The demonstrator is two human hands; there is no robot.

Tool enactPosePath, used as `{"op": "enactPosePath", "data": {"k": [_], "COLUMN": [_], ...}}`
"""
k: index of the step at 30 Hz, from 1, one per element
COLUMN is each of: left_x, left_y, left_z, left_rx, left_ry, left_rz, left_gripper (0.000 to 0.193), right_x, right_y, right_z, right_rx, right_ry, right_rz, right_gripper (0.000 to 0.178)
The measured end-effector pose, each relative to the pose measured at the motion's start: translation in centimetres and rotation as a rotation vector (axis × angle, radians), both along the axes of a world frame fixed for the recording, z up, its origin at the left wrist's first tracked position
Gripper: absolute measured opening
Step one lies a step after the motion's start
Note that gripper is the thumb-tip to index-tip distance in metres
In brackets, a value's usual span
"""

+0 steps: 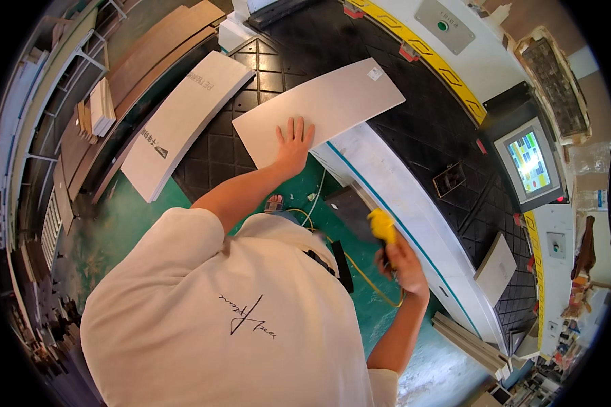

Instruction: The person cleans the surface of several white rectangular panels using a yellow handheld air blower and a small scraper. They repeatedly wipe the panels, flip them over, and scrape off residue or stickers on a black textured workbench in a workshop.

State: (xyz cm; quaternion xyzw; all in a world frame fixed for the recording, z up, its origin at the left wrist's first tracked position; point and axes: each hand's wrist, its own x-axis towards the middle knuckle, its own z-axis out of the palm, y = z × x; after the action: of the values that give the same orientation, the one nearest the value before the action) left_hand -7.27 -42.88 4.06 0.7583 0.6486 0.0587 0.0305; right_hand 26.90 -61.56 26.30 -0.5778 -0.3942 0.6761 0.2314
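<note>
A long pale panel (332, 105) with a small white label at its far right corner lies across the edge of the black machine bed. Flat on its near edge rests my left hand (294, 146), fingers spread. My right hand (402, 261), lower and to the right beside the machine's white side, is closed round a yellow-and-black air blow gun (383, 227). A yellow hose (366, 275) loops from below up to that hand. The gun is held apart from the panel.
Stacked pale boards (183, 125) stand to the left, with brown boards (142, 61) behind. The machine's white side (414, 217) runs down the right, near a lit control screen (528, 161). A small panel (495, 268) lies on the bed; more boards (472, 342) lean below.
</note>
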Motion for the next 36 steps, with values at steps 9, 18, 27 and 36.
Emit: {"op": "enactPosePath", "data": {"k": [9,18,27,36], "left_x": [-2.7,-5.4,-4.0,-0.4], "left_y": [-4.7,-8.9,-6.0,-2.9], "left_z": [1.9,2.5,4.2,2.5], "left_rx": [-0.081,-0.112,-0.214,-0.207], "left_ry": [-0.012,-0.129,-0.172,-0.084], "left_rz": [-0.041,-0.046,-0.117,-0.152], "left_gripper": [0.092,0.090,0.089,0.101], "right_x": [-0.2,-2.1,-1.4,-0.8], "right_y": [0.7,4.6,-2.4,-16.2], "right_z": [-1.0,-0.4,7.1,16.1], "right_rx": [0.200,0.179,0.123,0.025], "right_ry": [-0.033,0.006,-0.580,-0.787], "right_rz": [-0.174,-0.016,-0.397,-0.466], "right_gripper": [0.054,0.058,0.052,0.059]}}
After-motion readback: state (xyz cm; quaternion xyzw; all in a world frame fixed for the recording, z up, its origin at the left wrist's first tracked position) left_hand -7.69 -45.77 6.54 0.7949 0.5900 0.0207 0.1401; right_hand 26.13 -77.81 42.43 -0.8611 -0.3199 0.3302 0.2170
